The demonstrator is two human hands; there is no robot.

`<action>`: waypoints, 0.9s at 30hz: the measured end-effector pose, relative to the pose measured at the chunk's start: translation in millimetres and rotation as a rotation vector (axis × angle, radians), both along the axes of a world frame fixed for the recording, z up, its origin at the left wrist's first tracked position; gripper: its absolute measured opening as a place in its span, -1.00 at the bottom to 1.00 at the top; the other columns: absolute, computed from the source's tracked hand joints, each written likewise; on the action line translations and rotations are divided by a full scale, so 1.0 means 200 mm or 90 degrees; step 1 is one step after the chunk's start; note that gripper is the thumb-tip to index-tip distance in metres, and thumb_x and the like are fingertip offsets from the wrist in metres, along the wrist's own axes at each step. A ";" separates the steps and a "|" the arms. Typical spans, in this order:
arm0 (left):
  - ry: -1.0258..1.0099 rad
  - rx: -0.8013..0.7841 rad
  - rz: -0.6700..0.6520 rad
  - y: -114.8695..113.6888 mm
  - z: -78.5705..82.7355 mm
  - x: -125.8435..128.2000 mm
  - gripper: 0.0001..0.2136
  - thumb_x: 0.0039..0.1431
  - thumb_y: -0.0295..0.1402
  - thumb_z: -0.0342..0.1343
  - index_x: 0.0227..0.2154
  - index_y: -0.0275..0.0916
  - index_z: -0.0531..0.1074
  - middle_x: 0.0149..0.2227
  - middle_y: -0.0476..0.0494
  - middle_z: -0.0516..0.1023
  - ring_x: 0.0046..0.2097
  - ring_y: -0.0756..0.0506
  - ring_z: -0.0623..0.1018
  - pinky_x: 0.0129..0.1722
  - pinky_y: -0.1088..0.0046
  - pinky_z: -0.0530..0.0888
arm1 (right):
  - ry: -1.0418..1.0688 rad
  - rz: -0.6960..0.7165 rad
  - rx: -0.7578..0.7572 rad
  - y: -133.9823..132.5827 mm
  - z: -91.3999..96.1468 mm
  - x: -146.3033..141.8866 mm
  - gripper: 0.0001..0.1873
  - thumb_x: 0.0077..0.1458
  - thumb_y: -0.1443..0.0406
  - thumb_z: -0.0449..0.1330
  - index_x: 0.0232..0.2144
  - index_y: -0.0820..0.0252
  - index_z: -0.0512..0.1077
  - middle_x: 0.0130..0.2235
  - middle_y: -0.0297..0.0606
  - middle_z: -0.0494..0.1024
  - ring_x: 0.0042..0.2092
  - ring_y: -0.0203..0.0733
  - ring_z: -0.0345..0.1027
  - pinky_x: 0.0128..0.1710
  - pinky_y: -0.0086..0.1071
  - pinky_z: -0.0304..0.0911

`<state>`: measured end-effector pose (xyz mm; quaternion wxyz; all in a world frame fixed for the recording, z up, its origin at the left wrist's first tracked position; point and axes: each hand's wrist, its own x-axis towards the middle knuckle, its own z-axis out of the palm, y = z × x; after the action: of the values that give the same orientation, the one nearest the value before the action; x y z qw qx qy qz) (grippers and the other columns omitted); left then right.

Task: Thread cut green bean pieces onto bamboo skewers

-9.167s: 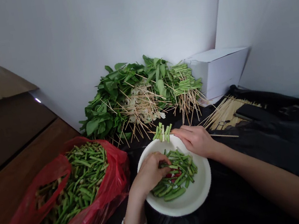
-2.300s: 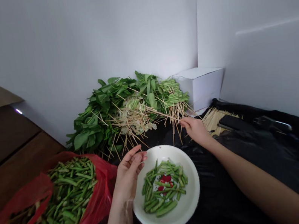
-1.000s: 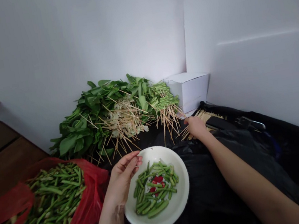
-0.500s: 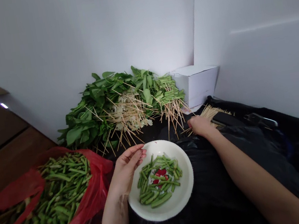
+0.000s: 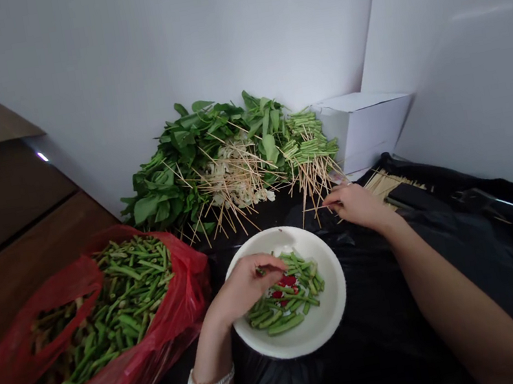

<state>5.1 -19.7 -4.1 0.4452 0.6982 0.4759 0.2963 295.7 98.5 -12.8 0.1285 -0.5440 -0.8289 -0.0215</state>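
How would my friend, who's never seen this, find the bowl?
Find the red bag on the left. To its right, under the left hand, sits the bowl of green stems. Unlike the bag, it's round and white, with red markings inside.

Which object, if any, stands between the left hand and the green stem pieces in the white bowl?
Nothing visible stands in the way. The left hand reaches over the left rim of the white bowl, right by the green stem pieces; whether it touches them is unclear.

Dim, cool light; a faint glare streaks the right wall (image 5: 464,52), black sheeting (image 5: 373,330) sinks into shadow, fine detail smears softly.
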 end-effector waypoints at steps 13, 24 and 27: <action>0.179 0.124 -0.150 -0.01 -0.04 0.03 -0.84 -0.06 -0.39 0.26 -0.36 -0.09 0.65 -0.42 -0.05 0.61 -0.38 -0.11 0.51 -0.36 0.46 0.33 | 0.258 0.265 0.166 -0.16 -0.03 -0.26 -0.69 0.22 0.39 0.03 -0.11 0.15 0.53 -0.21 -0.20 0.48 -0.18 -0.23 0.36 -0.15 -0.37 0.27; 0.005 0.035 -0.013 -0.02 -0.01 0.03 -0.88 0.09 -0.36 0.19 -0.33 -0.21 0.60 -0.34 -0.11 0.57 -0.36 -0.07 0.46 -0.33 0.46 0.35 | 0.320 0.253 0.227 -0.21 -0.04 -0.30 -0.68 0.28 0.35 -0.01 -0.02 0.19 0.46 -0.28 -0.23 0.50 -0.25 -0.26 0.38 -0.21 -0.41 0.29; -0.167 -0.031 0.071 0.00 0.02 0.01 -0.83 0.06 -0.35 0.25 -0.26 -0.24 0.58 -0.37 -0.11 0.57 -0.38 -0.03 0.46 -0.35 0.51 0.35 | 0.367 0.244 0.257 -0.22 -0.04 -0.29 -0.68 0.28 0.34 -0.01 -0.01 0.20 0.44 -0.30 -0.23 0.50 -0.27 -0.26 0.39 -0.23 -0.41 0.30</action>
<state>8.0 -19.4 -0.6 0.5032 0.6151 0.4589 0.3973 237.6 54.6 -20.0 0.4618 -0.3268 -0.8246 -0.0061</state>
